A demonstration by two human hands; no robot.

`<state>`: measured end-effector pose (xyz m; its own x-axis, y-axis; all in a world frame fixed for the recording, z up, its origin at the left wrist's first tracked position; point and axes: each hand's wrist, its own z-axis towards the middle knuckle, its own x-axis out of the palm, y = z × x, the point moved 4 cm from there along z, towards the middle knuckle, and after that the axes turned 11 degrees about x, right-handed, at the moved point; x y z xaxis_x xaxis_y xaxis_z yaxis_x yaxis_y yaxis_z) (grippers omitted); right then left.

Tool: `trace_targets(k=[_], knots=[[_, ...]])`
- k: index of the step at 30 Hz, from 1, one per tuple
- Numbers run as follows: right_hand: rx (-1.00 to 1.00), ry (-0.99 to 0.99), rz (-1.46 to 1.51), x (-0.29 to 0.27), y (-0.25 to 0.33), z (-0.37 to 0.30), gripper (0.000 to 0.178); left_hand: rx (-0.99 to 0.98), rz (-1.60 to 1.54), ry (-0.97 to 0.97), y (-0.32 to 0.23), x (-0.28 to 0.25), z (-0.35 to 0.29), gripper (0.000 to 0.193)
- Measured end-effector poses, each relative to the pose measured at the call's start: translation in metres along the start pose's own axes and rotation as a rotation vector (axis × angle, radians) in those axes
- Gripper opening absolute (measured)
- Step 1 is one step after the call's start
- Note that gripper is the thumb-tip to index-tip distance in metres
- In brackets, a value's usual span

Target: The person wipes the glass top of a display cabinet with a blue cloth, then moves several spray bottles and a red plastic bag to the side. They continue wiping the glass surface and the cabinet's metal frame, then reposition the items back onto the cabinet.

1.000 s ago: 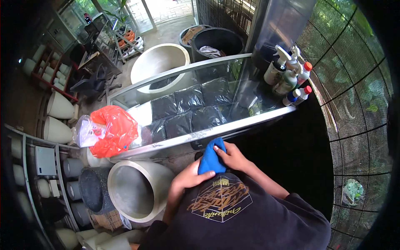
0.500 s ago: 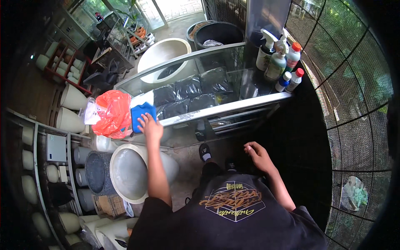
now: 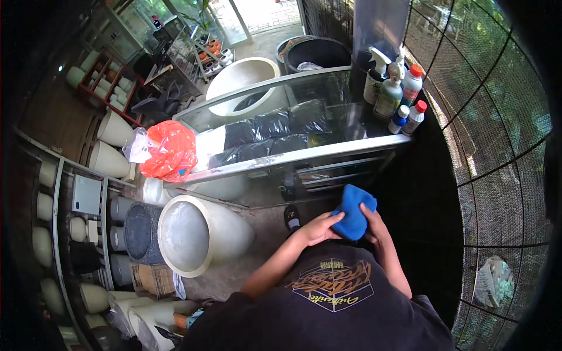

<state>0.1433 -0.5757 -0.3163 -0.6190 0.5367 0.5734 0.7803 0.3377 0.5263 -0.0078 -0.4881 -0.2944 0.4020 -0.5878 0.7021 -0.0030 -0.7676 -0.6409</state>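
Observation:
A folded blue cloth (image 3: 353, 212) is held up in front of my body, just short of the glass case. My left hand (image 3: 320, 229) pinches its left side, thumb on top. My right hand (image 3: 372, 221) grips its right edge; some of those fingers are hidden behind it. Beyond my hands stands the glass display case (image 3: 304, 153) with a metal-edged top. Dark plastic packets (image 3: 272, 124) lie in rows at the glass. A crumpled red plastic bag (image 3: 170, 151) rests on the case's left end.
Spray bottles (image 3: 388, 96) and small capped bottles (image 3: 415, 117) crowd the case's right end. A large pale pot (image 3: 184, 234) lies tilted at my left, beside a dark pot (image 3: 141, 233). Wire mesh (image 3: 492, 175) runs along the right. Another big pot (image 3: 243, 79) stands behind the case.
My left hand has lifted the blue cloth off the case's left end and brought it right, to my body. My right hand, earlier without it, now grips it too.

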Motion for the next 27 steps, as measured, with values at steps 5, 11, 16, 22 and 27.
trace_targets(k=[5, 11, 16, 22, 27], knots=[[-0.05, -0.017, -0.166, -0.019, -0.011, 0.003, 0.043, 0.155, 0.082, -0.221, -0.022, -0.035, -0.026, 0.047], [-0.94, -0.45, -0.454, 0.049, 0.119, -0.035, 0.022, 0.222, 0.261, -0.432, -0.04, -0.053, -0.036, 0.041], [-1.095, -0.779, -1.466, 0.048, 0.142, 0.059, 0.062, 0.191, 0.206, -0.467, -0.019, -0.06, -0.03, 0.042], [-0.4, 0.04, -1.463, 0.128, 0.081, 0.041, 0.039, 0.178, -0.028, -0.664, 0.015, -0.095, -0.04, 0.049], [-0.663, 0.025, -0.975, 0.09, 0.096, 0.033, 0.026, 0.274, 0.033, -0.613, -0.001, -0.11, -0.054, 0.048]])
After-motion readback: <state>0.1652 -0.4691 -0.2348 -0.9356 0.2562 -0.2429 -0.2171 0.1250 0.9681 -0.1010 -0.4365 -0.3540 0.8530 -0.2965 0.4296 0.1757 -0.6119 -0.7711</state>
